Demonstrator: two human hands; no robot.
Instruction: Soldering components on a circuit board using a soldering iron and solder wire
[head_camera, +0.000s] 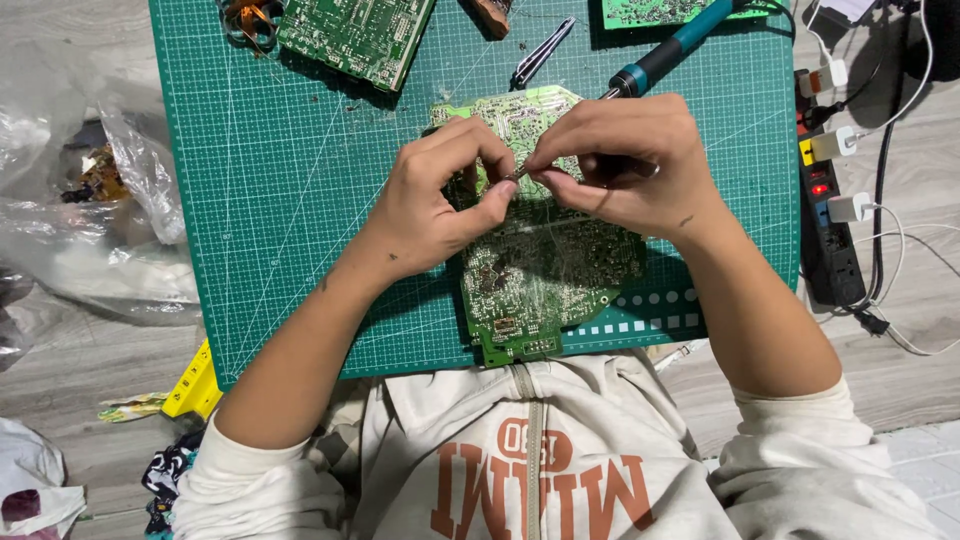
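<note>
The green circuit board lies solder-side up on the green cutting mat, approx. centre, near edge at the person's chest. Left hand has thumb and forefinger curled together over the board's upper part, pinching smth small; what exactly can't be told. Right hand is closed round the soldering iron, thumb and fingers pressed on its lower end, tip hidden between the two hands. Board looks light, stiff, thin; prob. brittle at joints and sharp w/ cut leads underneath, so best held by bare edges, not the traces. Iron: grip on the blue-black handle only. Nearby: tweezers, a 2nd board, power strip at right, plastic bags at left.
</note>
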